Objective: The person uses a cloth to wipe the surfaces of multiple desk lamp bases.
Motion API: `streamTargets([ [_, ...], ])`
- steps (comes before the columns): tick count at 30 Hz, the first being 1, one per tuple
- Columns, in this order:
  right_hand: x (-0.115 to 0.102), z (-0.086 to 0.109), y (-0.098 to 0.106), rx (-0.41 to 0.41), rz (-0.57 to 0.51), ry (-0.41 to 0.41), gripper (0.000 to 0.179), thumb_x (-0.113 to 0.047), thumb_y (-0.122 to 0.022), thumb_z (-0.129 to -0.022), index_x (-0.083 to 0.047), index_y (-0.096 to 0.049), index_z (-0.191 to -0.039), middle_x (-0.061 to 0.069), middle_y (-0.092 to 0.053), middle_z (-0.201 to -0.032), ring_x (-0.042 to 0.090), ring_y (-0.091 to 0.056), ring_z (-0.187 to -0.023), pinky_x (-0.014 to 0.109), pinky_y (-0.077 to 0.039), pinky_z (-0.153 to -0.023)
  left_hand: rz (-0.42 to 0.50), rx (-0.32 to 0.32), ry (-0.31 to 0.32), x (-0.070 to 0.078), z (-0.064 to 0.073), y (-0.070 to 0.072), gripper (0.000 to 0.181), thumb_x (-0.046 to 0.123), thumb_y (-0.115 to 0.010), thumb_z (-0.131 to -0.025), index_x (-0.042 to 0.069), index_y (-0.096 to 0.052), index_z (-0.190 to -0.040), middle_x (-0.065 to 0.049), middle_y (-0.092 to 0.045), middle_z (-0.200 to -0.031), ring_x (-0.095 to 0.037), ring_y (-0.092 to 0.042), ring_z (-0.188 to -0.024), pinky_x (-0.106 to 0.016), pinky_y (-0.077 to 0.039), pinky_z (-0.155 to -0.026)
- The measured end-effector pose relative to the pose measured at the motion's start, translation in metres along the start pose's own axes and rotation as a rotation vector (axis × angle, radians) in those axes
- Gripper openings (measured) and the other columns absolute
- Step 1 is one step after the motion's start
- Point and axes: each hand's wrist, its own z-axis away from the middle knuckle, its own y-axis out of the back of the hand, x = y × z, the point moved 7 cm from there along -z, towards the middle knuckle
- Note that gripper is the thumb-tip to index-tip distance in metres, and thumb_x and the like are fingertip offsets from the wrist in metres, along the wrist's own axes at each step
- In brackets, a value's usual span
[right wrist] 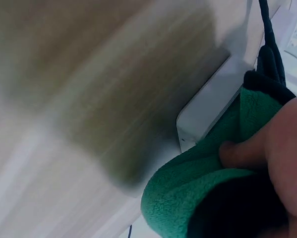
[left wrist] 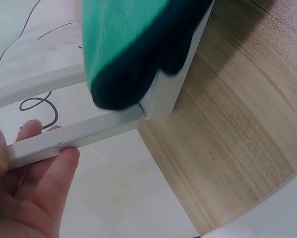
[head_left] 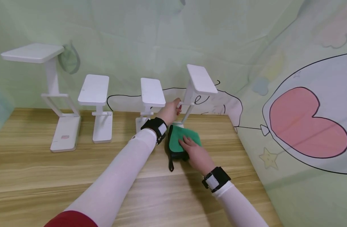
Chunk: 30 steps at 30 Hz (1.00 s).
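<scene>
A white folding stand point(head_left: 201, 80) with a tilted top plate is the rightmost in a row on the wooden table. My left hand point(head_left: 170, 112) grips its thin frame; in the left wrist view the thumb and fingers point(left wrist: 64, 171) close round the white bar. My right hand point(head_left: 197, 154) holds a green cloth point(head_left: 187, 136) with a dark underside and a hanging loop over the stand's base. From the right wrist view, the thumb point(right wrist: 242, 154) presses into the cloth, and a corner of the white base point(right wrist: 203, 119) sticks out beside it.
Several more white stands line up to the left: a small one point(head_left: 152, 91) right by the left wrist, another small one point(head_left: 94, 90), and a taller one point(head_left: 64, 132). A pale printed curtain point(head_left: 133, 47) hangs behind and along the right edge of the wooden table point(head_left: 34, 179).
</scene>
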Motion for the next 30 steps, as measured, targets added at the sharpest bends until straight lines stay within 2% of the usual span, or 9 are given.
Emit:
streamTargets([
  [4, -0.004, 0.013, -0.001, -0.039, 0.013, 0.001, 0.078, 0.025, -0.067, -0.083, -0.006, -0.057, -0.154, 0.021, -0.050, -0.159, 0.042, -0.048, -0.146, 0.041, -0.060, -0.085, 0.003, 0.000, 0.002, -0.001, 0.001, -0.002, 0.013, 0.000, -0.057, -0.109, -0.002, -0.060, -0.122, -0.008, -0.063, -0.097, -0.018, -0.062, -0.084, -0.029, -0.048, -0.076],
  [7, -0.010, 0.020, -0.001, -0.060, 0.011, 0.027, 0.081, 0.026, -0.067, -0.082, -0.008, -0.058, -0.154, 0.018, -0.050, -0.160, 0.039, -0.049, -0.147, 0.039, -0.060, -0.081, -0.003, -0.001, 0.006, -0.001, 0.001, -0.003, 0.012, 0.001, -0.057, -0.110, 0.000, -0.060, -0.121, -0.008, -0.064, -0.098, -0.019, -0.063, -0.085, -0.029, -0.049, -0.075],
  [11, -0.018, 0.021, -0.001, -0.075, -0.012, 0.081, 0.087, 0.027, -0.067, -0.080, -0.012, -0.056, -0.157, 0.013, -0.048, -0.163, 0.036, -0.046, -0.150, 0.041, -0.059, -0.091, -0.020, 0.006, 0.009, -0.001, 0.000, -0.003, 0.008, 0.001, -0.057, -0.110, 0.003, -0.058, -0.117, -0.009, -0.065, -0.096, -0.019, -0.064, -0.085, -0.029, -0.049, -0.075],
  [14, -0.022, 0.012, -0.003, -0.072, -0.036, 0.119, 0.088, 0.027, -0.064, -0.080, -0.013, -0.054, -0.158, 0.012, -0.046, -0.165, 0.034, -0.043, -0.152, 0.043, -0.056, -0.100, -0.030, 0.008, 0.004, -0.002, 0.000, -0.002, 0.006, 0.002, -0.057, -0.110, 0.005, -0.057, -0.115, -0.008, -0.065, -0.095, -0.019, -0.064, -0.085, -0.030, -0.050, -0.075],
  [19, -0.026, -0.015, -0.006, -0.051, -0.090, 0.158, 0.085, 0.028, -0.056, -0.079, -0.009, -0.056, -0.155, 0.017, -0.046, -0.164, 0.037, -0.042, -0.152, 0.049, -0.044, -0.115, -0.054, 0.016, -0.004, -0.004, 0.000, 0.001, 0.005, 0.003, -0.056, -0.111, 0.005, -0.057, -0.115, -0.007, -0.066, -0.095, -0.019, -0.065, -0.085, -0.031, -0.049, -0.076],
  [25, -0.016, -0.043, -0.010, -0.046, -0.127, 0.154, 0.085, 0.030, -0.057, -0.078, -0.006, -0.056, -0.155, 0.019, -0.044, -0.164, 0.036, -0.039, -0.154, 0.047, -0.039, -0.119, -0.056, 0.017, -0.020, -0.005, 0.001, 0.002, 0.004, 0.004, -0.055, -0.111, 0.008, -0.055, -0.112, -0.007, -0.064, -0.094, -0.018, -0.063, -0.084, -0.030, -0.048, -0.073],
  [30, 0.000, -0.045, -0.011, -0.016, -0.110, 0.106, 0.081, 0.027, -0.065, -0.084, -0.006, -0.053, -0.157, 0.020, -0.044, -0.164, 0.036, -0.040, -0.153, 0.047, -0.041, -0.118, -0.035, 0.003, -0.027, -0.002, 0.001, 0.000, 0.003, 0.005, -0.055, -0.111, 0.006, -0.056, -0.113, -0.007, -0.063, -0.093, -0.018, -0.061, -0.082, -0.027, -0.045, -0.071],
])
